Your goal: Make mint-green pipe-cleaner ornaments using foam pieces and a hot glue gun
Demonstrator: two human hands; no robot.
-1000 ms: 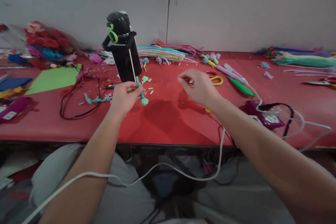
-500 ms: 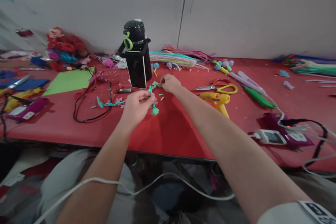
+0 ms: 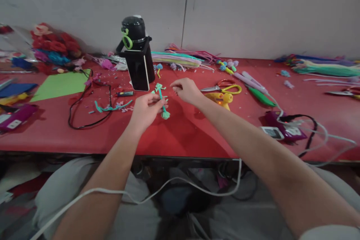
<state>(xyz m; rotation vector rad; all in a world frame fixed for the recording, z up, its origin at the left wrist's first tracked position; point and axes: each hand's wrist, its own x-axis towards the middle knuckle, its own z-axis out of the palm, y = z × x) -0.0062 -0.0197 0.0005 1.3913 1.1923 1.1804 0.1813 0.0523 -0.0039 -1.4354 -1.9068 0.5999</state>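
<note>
My left hand [image 3: 149, 110] pinches a green pipe cleaner stem [image 3: 161, 97] between thumb and fingers. A fluffy green tuft [image 3: 165, 115] is at its lower end, and small curled green pieces [image 3: 159, 87] show at the top. Just to the right, my right hand [image 3: 185, 89] hovers with bent fingers slightly apart, and nothing shows between them. Behind my left hand a black phone [image 3: 137, 70] leans upright against a black bottle [image 3: 135, 30]. Close to my right forearm lie a yellow glue gun [image 3: 221, 98] and scissors [image 3: 231, 89] with a red and a yellow handle loop.
Pipe cleaner bundles [image 3: 177, 59] lie along the wall, with more [image 3: 323, 67] at the far right. A lilac corded tool [image 3: 251, 82], purple boxes with cables [image 3: 289, 129] and a green sheet [image 3: 60, 84] are on the red table [image 3: 180, 138]. A black cord [image 3: 84, 125] loops at left.
My right hand has drawn back to the right from the green curled piece, which now shows at the top of the stem. The view has shifted slightly rightward.
</note>
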